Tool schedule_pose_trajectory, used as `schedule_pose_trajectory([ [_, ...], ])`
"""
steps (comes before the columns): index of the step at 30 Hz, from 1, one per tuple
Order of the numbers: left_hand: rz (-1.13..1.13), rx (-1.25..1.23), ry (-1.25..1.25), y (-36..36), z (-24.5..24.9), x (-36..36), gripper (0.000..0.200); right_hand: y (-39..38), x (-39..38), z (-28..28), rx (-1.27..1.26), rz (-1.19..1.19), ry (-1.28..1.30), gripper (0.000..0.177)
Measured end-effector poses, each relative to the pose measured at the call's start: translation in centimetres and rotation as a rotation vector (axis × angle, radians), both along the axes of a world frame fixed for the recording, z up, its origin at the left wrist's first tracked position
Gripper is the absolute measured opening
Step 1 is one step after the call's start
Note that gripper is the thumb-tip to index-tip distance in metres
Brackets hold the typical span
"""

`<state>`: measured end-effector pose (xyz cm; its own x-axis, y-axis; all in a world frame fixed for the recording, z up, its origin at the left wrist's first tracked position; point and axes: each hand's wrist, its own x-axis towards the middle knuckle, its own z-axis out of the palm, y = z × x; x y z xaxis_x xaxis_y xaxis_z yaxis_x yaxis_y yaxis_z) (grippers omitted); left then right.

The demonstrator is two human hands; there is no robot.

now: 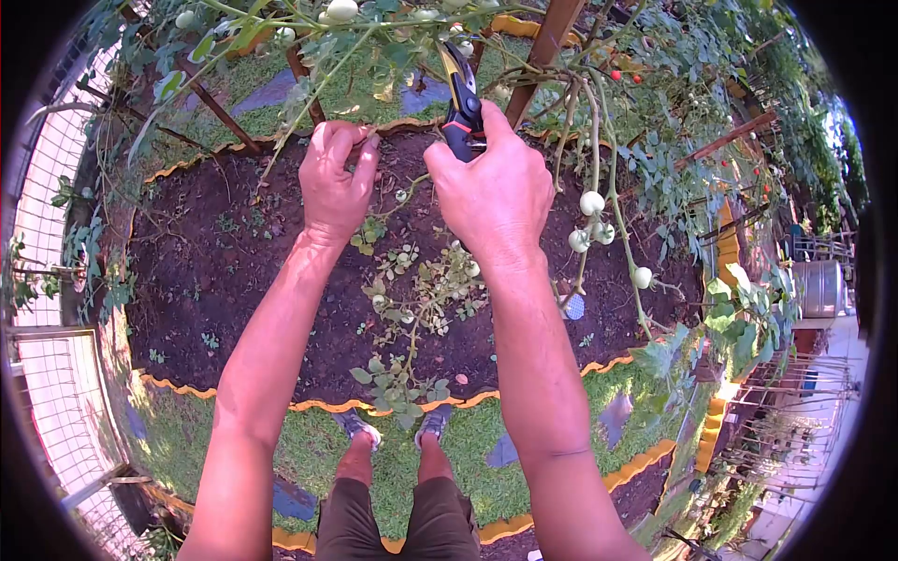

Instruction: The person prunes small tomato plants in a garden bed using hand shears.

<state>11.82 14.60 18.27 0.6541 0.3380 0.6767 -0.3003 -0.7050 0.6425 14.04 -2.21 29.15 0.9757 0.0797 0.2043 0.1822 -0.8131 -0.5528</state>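
Note:
My right hand (500, 192) is wrapped round the dark handles of a pair of pruning shears (460, 107), whose blades point up among the tomato vines. To its left, my left hand (335, 178) is raised with thumb and fingers pinched together. What lies in that pinch, if anything, is too small to make out. Below and between my hands hangs a leafy tomato stem (412, 323) with small green tomatoes. Several pale green tomatoes (591, 203) hang on bare stems right of my right forearm. More green tomatoes (342, 9) show at the top edge.
Dark soil (253, 309) fills a bed with a wavy yellow edging (617, 363). Wooden stakes (550, 51) stand among dense vines (692, 112) with a few red tomatoes (615, 75). White wire mesh (56, 374) is at left, a metal drum (819, 290) at right. My feet are on grass (398, 458).

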Motion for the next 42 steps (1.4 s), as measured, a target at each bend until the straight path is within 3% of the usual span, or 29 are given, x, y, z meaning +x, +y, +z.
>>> schedule_pose_trajectory([
  [5, 0.015, -0.004, -0.005, 0.1, 0.8, -0.3, 0.013, 0.3, 0.6, -0.3, -0.058, -0.037, -0.043, 0.04],
  [8, 0.009, -0.012, -0.02, 0.4, 0.2, -0.2, 0.014, 0.5, 0.6, 0.4, -0.055, 0.022, -0.015, 0.052],
  [14, -0.015, 0.009, -0.017, 0.6, 0.3, -0.2, 0.015, 0.9, 1.0, 0.0, -0.043, -0.033, -0.042, 0.041],
  [26, 0.007, 0.042, 0.009, 0.9, 0.9, -0.4, 0.012, 1.1, 1.0, 0.6, -0.071, -0.014, -0.025, 0.051],
  [37, -0.02, -0.023, -0.03, 0.6, 1.2, -0.7, 0.011, 1.2, 1.2, 1.0, -0.025, -0.01, -0.005, 0.038],
  [40, 0.018, 0.118, -0.054, 1.1, 0.8, -0.6, 0.009, 0.9, 1.4, 0.7, 0.017, 0.008, 0.005, 0.038],
  [42, -0.003, 0.04, -0.031, 1.1, 0.4, -0.8, 0.011, 0.9, 1.3, 0.7, 0.043, 0.014, 0.016, 0.037],
])
